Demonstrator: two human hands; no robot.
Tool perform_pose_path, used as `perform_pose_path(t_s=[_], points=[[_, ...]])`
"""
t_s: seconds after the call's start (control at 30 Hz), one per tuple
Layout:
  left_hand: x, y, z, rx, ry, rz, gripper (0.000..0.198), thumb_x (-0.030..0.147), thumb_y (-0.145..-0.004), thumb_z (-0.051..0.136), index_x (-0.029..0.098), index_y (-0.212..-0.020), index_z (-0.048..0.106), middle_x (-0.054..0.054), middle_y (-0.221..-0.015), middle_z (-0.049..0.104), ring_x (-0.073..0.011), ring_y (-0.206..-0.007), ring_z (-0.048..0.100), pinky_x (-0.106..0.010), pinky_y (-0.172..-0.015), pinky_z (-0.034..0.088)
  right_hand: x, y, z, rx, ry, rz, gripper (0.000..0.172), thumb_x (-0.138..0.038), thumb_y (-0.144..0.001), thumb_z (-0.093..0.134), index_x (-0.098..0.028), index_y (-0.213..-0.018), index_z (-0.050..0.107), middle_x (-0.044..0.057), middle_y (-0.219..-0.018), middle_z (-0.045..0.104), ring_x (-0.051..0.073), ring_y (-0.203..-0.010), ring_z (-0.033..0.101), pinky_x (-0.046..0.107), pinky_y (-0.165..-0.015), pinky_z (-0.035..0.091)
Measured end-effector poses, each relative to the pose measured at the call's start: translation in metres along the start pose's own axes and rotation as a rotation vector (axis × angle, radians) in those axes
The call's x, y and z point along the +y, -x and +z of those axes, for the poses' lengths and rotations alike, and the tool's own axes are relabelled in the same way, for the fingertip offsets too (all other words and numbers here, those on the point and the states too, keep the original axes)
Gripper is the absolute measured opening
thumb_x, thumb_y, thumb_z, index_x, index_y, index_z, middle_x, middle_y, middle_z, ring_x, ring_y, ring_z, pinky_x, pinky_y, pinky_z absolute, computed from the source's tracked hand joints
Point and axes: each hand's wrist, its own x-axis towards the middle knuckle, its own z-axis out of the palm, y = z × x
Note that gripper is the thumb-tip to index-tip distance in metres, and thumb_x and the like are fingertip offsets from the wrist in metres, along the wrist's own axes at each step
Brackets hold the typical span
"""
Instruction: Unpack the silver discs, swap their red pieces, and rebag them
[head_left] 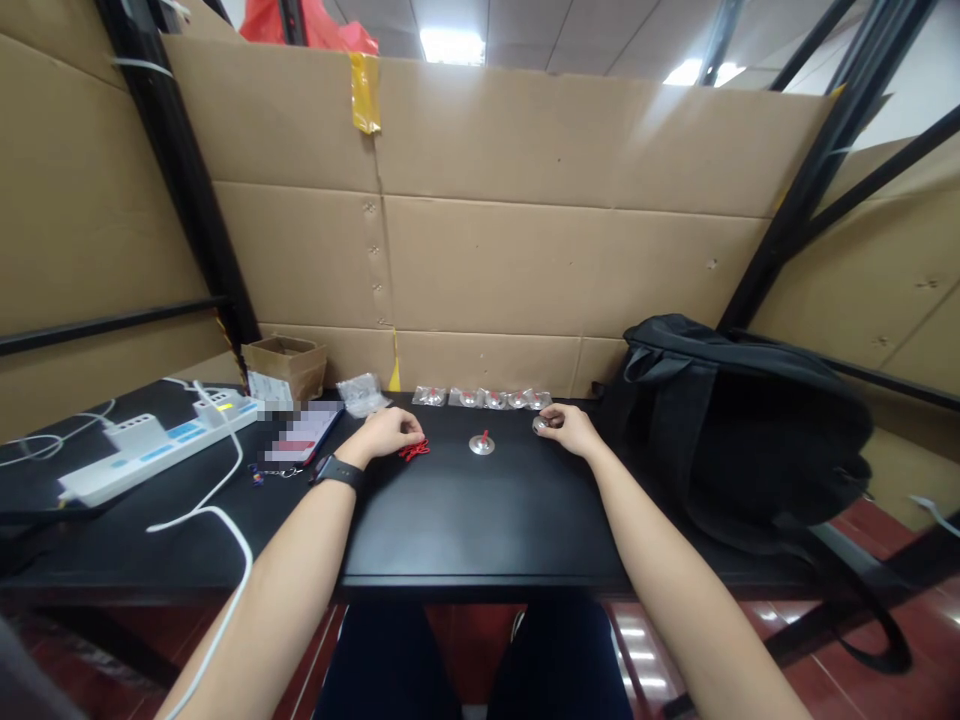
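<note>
On the black table, a small round metal cymbal (481, 447) lies flat with a red cord standing up from its middle. My left hand (386, 434) is left of it, fingers curled and pinched at the edge of a small heap of red cords (415, 451). My right hand (571, 430) grips a second metal disc (539, 425), apparently another cymbal, by its rim; the fingers partly cover it. Behind, along the cardboard wall, several similar discs with red cords sit in clear plastic bags (471, 398).
Crumpled clear bags (362, 394) and an open cardboard box (285, 366) stand at the back left. Nearer are a phone (324, 428), a keychain (279, 472), a white power strip (161, 450) and a loose white cable (225, 520). A black backpack (675, 400) fills the right side.
</note>
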Motion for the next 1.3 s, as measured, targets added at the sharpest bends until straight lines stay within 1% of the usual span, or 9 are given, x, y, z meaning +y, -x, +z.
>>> perform_pose_path(t_s=[0.2, 0.33, 0.43, 0.53, 0.67, 0.87, 1.03, 1.17, 1.3], points=[[0.019, -0.002, 0.007, -0.001, -0.085, -0.051, 0.018, 0.038, -0.073, 0.066, 0.024, -0.074, 0.076, -0.002, -0.077, 0.076, -0.0208, -0.074, 0.068, -0.028, -0.073, 0.045, -0.004, -0.001, 0.001, 0.082, -0.052, -0.031, 0.028, -0.029, -0.064, 0.081, -0.021, -0.09, 0.074, 0.005, -0.089, 0.077, 0.021, -0.081, 0.07, 0.031, -0.074, 0.053], [0.026, 0.001, 0.007, -0.001, -0.107, -0.007, 0.015, 0.034, -0.076, 0.063, 0.024, -0.071, 0.073, -0.003, -0.08, 0.076, -0.0225, -0.079, 0.068, -0.03, -0.078, 0.045, -0.011, -0.001, 0.002, 0.099, -0.1, -0.042, 0.03, -0.03, -0.064, 0.08, -0.022, -0.092, 0.073, 0.006, -0.092, 0.076, 0.022, -0.082, 0.07, 0.031, -0.073, 0.054], [0.032, 0.002, 0.005, 0.069, 0.021, 0.053, 0.017, 0.037, -0.082, 0.059, 0.023, -0.08, 0.069, -0.003, -0.085, 0.076, -0.0216, -0.082, 0.067, -0.029, -0.078, 0.046, -0.019, 0.0, 0.002, 0.099, -0.135, -0.04, 0.029, -0.031, -0.065, 0.079, -0.021, -0.091, 0.072, 0.007, -0.091, 0.076, 0.022, -0.079, 0.07, 0.031, -0.07, 0.055], [0.039, 0.0, 0.007, 0.167, 0.273, 0.117, 0.024, 0.042, -0.091, 0.05, 0.022, -0.091, 0.063, -0.003, -0.079, 0.074, -0.019, -0.076, 0.067, -0.028, -0.075, 0.048, -0.027, 0.001, 0.002, 0.122, -0.192, -0.04, 0.031, -0.031, -0.064, 0.079, -0.021, -0.091, 0.069, 0.007, -0.09, 0.075, 0.022, -0.078, 0.07, 0.032, -0.069, 0.056], [0.051, -0.004, 0.017, 0.278, 0.49, 0.13, 0.028, 0.046, -0.089, 0.057, 0.019, -0.091, 0.063, -0.004, -0.076, 0.072, -0.0195, -0.077, 0.069, -0.03, -0.077, 0.05, -0.042, 0.006, 0.004, 0.137, -0.332, -0.094, 0.034, -0.029, -0.063, 0.079, -0.021, -0.092, 0.062, 0.007, -0.094, 0.074, 0.023, -0.085, 0.071, 0.035, -0.076, 0.057], [0.075, -0.011, 0.015, 0.247, 0.56, 0.23, 0.025, 0.042, -0.082, 0.069, 0.018, -0.086, 0.072, -0.009, -0.094, 0.076, -0.023, -0.092, 0.071, -0.035, -0.089, 0.052, -0.075, 0.009, 0.003, -0.008, -0.575, -0.175, 0.039, -0.028, -0.063, 0.081, -0.022, -0.093, 0.055, 0.009, -0.108, 0.071, 0.023, -0.094, 0.07, 0.032, -0.072, 0.058], [0.097, -0.036, 0.005, 0.288, 0.691, 0.24, 0.033, 0.039, -0.078, 0.074, 0.016, -0.102, 0.072, -0.01, -0.097, 0.077, -0.0236, -0.091, 0.073, -0.035, -0.086, 0.055, -0.106, -0.01, 0.0, -0.07, -0.702, -0.211, 0.045, -0.026, -0.057, 0.086, -0.021, -0.089, 0.055, 0.007, -0.101, 0.072, 0.021, -0.089, 0.07, 0.037, -0.083, 0.057], [0.11, -0.054, 0.02, 0.408, 0.857, 0.177, 0.032, 0.038, -0.074, 0.077, 0.013, -0.094, 0.074, -0.014, -0.098, 0.077, -0.026, -0.093, 0.073, -0.037, -0.084, 0.057, -0.124, -0.018, 0.014, -0.004, -0.867, -0.155, 0.051, -0.032, -0.057, 0.087, -0.022, -0.093, 0.053, 0.008, -0.107, 0.072, 0.022, -0.091, 0.071, 0.039, -0.082, 0.058], [0.113, -0.056, 0.047, 0.484, 0.932, 0.164, 0.031, 0.04, -0.076, 0.074, 0.014, -0.092, 0.074, -0.013, -0.097, 0.077, -0.0252, -0.094, 0.072, -0.038, -0.088, 0.055, -0.128, -0.009, 0.035, 0.081, -0.984, -0.145, 0.048, -0.033, -0.06, 0.088, -0.023, -0.094, 0.055, 0.009, -0.109, 0.072, 0.023, -0.097, 0.07, 0.042, -0.093, 0.054]])
